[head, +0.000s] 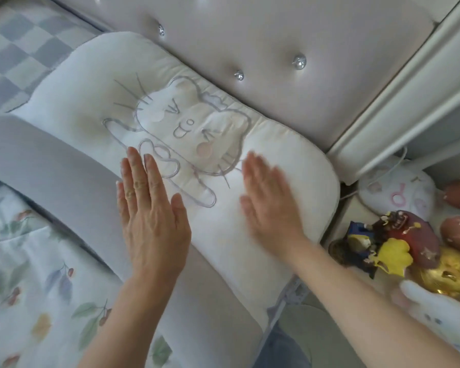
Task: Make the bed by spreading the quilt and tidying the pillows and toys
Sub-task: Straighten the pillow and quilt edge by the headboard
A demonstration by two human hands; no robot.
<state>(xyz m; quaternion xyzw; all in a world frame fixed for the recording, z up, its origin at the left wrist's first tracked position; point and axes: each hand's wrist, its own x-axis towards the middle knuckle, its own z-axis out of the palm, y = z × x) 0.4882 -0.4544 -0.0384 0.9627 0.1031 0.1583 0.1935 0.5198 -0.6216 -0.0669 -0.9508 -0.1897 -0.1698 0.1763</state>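
Presently both of my hands lie flat on the white pillow (pixel 186 123), which rests along the tufted headboard (pixel 276 49) with its embroidered cat face uppermost. My left hand (pixel 152 208) has straight, spread fingers, palm down at the pillow's near edge where it meets the grey bolster (pixel 51 166); my right hand (pixel 266 203), likewise flat with fingers extended and holding nothing, is blurred, so I cannot tell how firmly it presses. I judge the step in hand to be smoothing and squaring the pillow. The next move likely calls for an even outward sweep of both palms, then attention to the toys. The floral quilt (pixel 32 282) lies at lower left, beyond the bolster, and appears already laid out there; a checked cover (pixel 14 57) shows at upper left. Beside the bed on the right sits a cluster of toys (pixel 398 245), with a white plush (pixel 436 312) nearest my right forearm, and that forearm could brush the plush.
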